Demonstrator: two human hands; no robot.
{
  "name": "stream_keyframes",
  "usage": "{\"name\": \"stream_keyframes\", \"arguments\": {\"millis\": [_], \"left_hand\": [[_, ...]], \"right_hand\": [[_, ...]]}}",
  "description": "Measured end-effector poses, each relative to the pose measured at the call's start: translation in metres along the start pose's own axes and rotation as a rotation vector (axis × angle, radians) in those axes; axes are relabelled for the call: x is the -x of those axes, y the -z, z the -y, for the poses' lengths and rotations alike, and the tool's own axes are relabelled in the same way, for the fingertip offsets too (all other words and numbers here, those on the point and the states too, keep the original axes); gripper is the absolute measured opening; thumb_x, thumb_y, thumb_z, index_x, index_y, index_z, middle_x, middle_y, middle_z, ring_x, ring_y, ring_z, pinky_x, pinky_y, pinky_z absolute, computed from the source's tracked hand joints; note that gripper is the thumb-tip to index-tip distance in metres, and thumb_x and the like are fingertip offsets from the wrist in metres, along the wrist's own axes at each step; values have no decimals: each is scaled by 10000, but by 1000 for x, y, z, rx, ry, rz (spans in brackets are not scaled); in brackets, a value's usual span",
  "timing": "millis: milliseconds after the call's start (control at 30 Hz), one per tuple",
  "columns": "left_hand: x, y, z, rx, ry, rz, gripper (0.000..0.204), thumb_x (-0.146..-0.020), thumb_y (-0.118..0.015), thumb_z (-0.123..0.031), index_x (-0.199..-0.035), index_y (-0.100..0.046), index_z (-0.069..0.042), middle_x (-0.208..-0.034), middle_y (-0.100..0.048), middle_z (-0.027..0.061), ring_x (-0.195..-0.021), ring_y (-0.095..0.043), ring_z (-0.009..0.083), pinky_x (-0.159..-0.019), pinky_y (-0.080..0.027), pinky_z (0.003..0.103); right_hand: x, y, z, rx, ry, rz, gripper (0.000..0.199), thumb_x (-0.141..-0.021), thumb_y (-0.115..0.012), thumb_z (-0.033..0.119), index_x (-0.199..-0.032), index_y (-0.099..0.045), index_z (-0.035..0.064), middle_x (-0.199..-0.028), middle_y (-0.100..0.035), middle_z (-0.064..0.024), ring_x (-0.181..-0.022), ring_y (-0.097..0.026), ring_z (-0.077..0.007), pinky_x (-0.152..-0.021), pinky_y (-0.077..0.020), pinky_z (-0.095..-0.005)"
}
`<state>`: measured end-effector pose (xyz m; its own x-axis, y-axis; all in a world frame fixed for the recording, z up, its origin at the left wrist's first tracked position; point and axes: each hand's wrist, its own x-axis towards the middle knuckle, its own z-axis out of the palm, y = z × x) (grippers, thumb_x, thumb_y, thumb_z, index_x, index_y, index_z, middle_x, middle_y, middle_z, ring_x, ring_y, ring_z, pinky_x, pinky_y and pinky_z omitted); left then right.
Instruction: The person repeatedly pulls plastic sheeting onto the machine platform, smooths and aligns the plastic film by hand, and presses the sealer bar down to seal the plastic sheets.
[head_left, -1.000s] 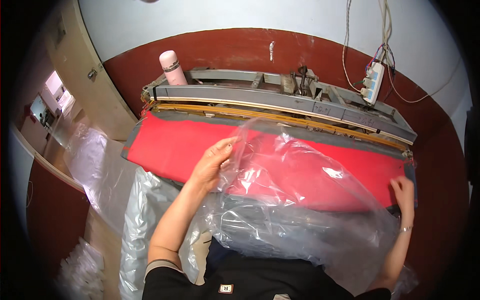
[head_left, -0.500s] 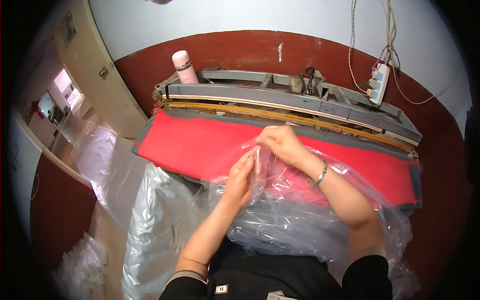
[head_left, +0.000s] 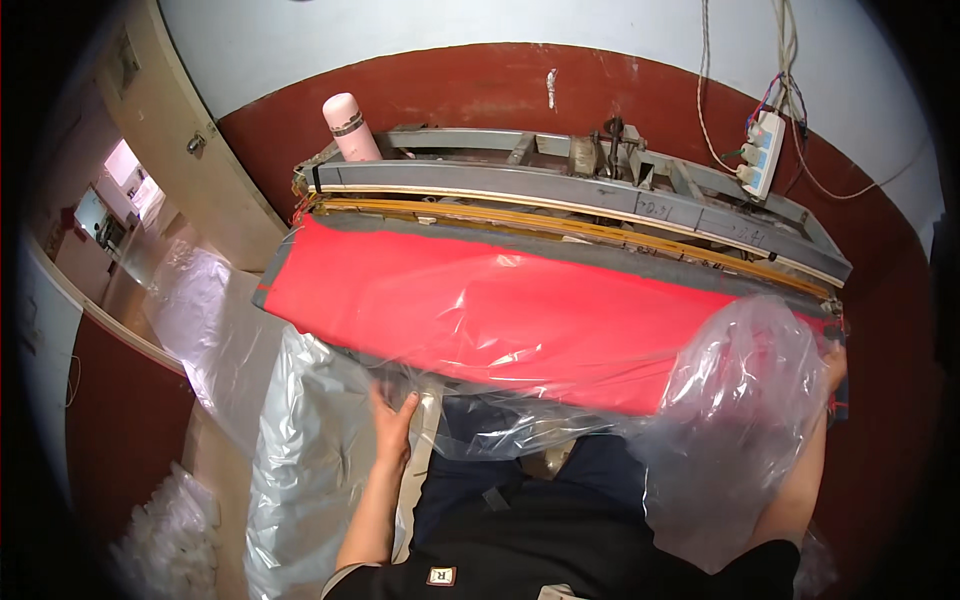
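A clear plastic sheet or bag [head_left: 740,390] lies over the red pad [head_left: 400,290] of a long bench machine and hangs over its front edge. Below that edge, left of centre, is my left hand [head_left: 393,418]; its thumb stands apart from the fingers, whose tips are blurred against the film. At the pad's right end is my right hand [head_left: 834,368], beside the bunched film. The film and the pad's end hide most of its fingers, so its grip does not show.
Behind the pad runs the machine's grey metal frame [head_left: 480,180], with a pink flask [head_left: 350,128] at its left end. A power strip [head_left: 763,155] hangs on wires at the wall. Silvery plastic [head_left: 290,450] hangs at the left, near a door [head_left: 205,110].
My hands were together over the pad's middle, pinching the film. They have moved apart, left hand down and left, right hand to the right end. The film now spreads across the pad.
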<state>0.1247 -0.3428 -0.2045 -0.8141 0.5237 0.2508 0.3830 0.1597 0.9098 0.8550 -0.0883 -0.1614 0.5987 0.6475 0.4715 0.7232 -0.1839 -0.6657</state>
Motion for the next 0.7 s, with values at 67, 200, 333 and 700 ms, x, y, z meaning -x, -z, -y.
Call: {"name": "stream_keyframes", "arguments": {"millis": [67,200,333,700], "left_hand": [[-7,-3,-3,660,682,474,442,-791,-630,-243,-1139,-468,-24,-1107,-533,123,-1083,-464,217,-939,-331,366],[-47,-1,-19,949,478,310,162,-847,-561,-238,-803,-527,-86,-661,-509,-28,-524,-451,48,-455,-356,168],[-108,24,-25,502,427,170,84,-860,-543,-181,-870,-542,-98,-690,-487,-34,-600,-450,61,-547,-378,204],[76,-52,-141,328,287,1704,359,-870,-517,-223,-1138,-474,12,-1061,-585,142,-938,-592,198,-740,-473,250]], "right_hand": [[12,17,8,132,59,23,282,-896,-413,256,-890,-582,30,-798,-598,-203,-751,-572,-345,-654,-438,-415],[28,34,40,367,151,68,322,-901,-398,310,-876,-574,41,-782,-589,-221,-743,-567,-383,-634,-437,-442],[22,26,35,495,119,50,380,-904,-367,361,-847,-560,38,-785,-589,-227,-764,-551,-423,-623,-425,-486],[26,20,37,661,141,-55,370,-896,-368,345,-817,-576,50,-745,-607,-202,-728,-583,-395,-613,-441,-494]]}}
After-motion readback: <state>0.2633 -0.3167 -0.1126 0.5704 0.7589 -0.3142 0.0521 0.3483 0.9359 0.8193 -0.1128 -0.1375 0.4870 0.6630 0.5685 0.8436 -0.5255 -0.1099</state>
